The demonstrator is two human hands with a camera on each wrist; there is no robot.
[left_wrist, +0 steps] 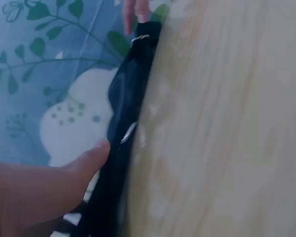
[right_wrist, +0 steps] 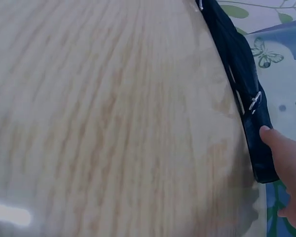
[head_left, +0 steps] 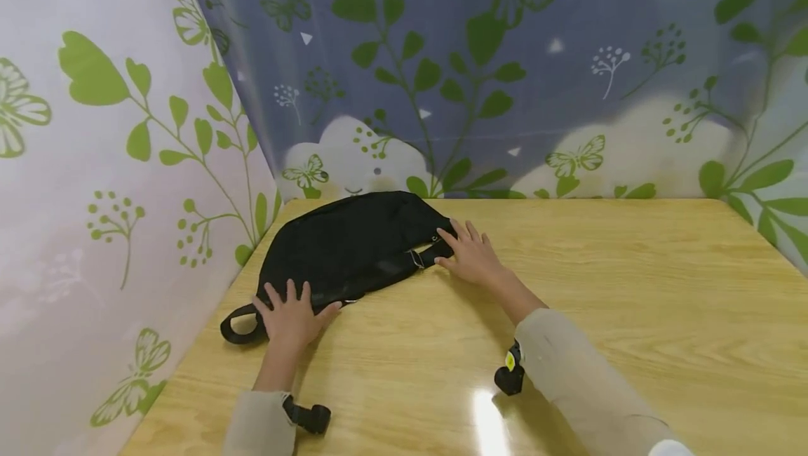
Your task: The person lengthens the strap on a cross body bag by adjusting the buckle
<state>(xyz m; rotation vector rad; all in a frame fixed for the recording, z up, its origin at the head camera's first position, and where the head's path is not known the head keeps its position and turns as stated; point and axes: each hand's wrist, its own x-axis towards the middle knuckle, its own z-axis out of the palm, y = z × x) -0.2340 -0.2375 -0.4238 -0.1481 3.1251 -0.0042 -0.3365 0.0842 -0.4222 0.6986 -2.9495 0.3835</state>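
Note:
A black sling bag (head_left: 347, 238) lies flat on the wooden table, toward its back left. Along its near edge runs a strap with a metal buckle (head_left: 417, 259), and a strap loop (head_left: 240, 326) sticks out at its left end. My left hand (head_left: 292, 317) rests on the bag's near left corner with fingers spread. At the right end, my right hand (head_left: 472, 254) touches the bag, its fingers extended over the edge and strap. In the right wrist view the thumb (right_wrist: 274, 136) lies against the black fabric.
The wooden table (head_left: 631, 287) stretches to the right and toward me. Behind it hangs a blue printed cloth (head_left: 568, 91) with leaves and butterflies; a pale printed cloth (head_left: 95, 161) borders the left side. A camera (head_left: 508, 372) is strapped to each wrist.

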